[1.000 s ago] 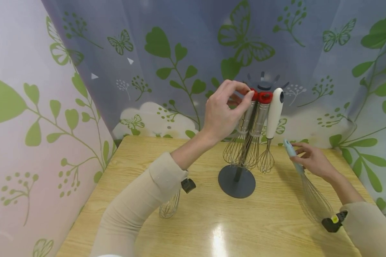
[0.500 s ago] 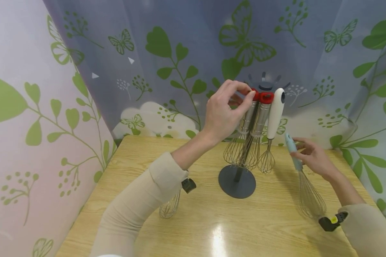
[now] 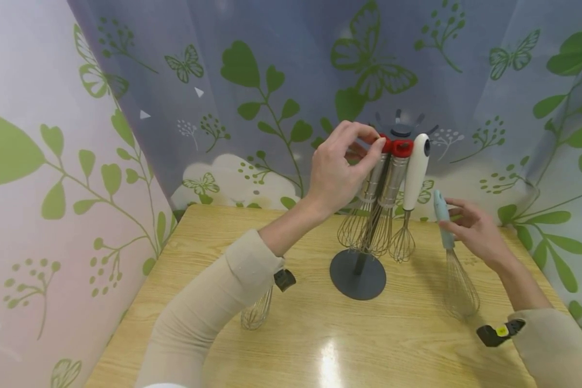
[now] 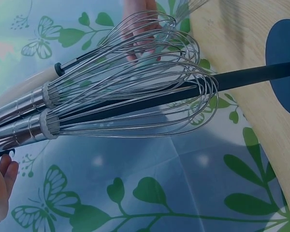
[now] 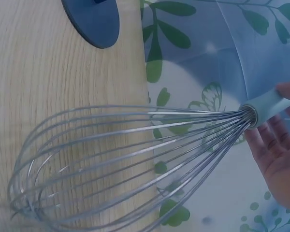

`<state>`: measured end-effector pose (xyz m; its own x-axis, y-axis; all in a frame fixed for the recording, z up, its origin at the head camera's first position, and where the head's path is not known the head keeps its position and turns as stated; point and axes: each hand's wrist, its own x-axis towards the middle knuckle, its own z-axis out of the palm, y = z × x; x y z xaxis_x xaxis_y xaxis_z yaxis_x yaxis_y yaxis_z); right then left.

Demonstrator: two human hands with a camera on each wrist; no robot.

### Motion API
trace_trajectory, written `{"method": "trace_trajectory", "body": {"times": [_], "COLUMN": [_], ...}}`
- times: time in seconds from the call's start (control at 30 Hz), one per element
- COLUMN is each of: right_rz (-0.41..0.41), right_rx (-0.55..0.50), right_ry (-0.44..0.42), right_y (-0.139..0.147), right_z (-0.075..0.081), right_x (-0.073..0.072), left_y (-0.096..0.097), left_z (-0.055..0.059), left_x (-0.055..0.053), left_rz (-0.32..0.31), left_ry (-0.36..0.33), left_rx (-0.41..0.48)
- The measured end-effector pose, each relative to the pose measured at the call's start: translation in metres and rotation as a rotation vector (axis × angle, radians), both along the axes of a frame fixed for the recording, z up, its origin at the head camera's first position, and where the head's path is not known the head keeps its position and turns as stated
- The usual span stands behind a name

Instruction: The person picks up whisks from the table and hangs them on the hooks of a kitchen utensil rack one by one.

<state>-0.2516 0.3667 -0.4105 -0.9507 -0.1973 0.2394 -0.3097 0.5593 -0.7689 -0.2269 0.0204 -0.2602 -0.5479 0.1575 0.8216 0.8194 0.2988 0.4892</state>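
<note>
Rising in the right hand (image 3: 477,231), blue-handled whisk (image 3: 447,240), steeper than before

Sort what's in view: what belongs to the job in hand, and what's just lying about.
Part of the job, it seems:
light-blue whisk, in the right hand
left red-topped whisk, left hand at its top
right red-topped whisk and white-handled whisk, on the stand

Apparently just lying about:
wire whisk on the table, in neither hand, partly hidden by the left sleeve

The person wears beige sleeves (image 3: 233,288) and black wrist cameras (image 3: 487,336) (the right bears a yellow patch (image 3: 501,330)).
</note>
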Motion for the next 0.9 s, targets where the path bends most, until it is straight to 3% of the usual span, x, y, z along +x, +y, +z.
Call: {"method": "trace_trajectory", "body": {"times": [0.3,0.6,0.9], "right_rz": [-0.045,-0.038,0.07], "right_rx": [-0.069,-0.172,-0.43], "right_ry": [0.062,0.117,0.13], "right_y": [-0.012,-0.025,-0.04], "right_z": [0.006,0.018,0.032], "right_x": [-0.001,0.001,0.003], "left_y": [0.0,0.002,0.001], "left_z": [0.001,0.001,0.0], "left_x": [0.0,0.001,0.0], "left_rz": [0.003,-0.009,-0.004], "left_ry": [-0.014,-0.028,-0.013], "left_rx": [-0.013,-0.017,-0.003]}}
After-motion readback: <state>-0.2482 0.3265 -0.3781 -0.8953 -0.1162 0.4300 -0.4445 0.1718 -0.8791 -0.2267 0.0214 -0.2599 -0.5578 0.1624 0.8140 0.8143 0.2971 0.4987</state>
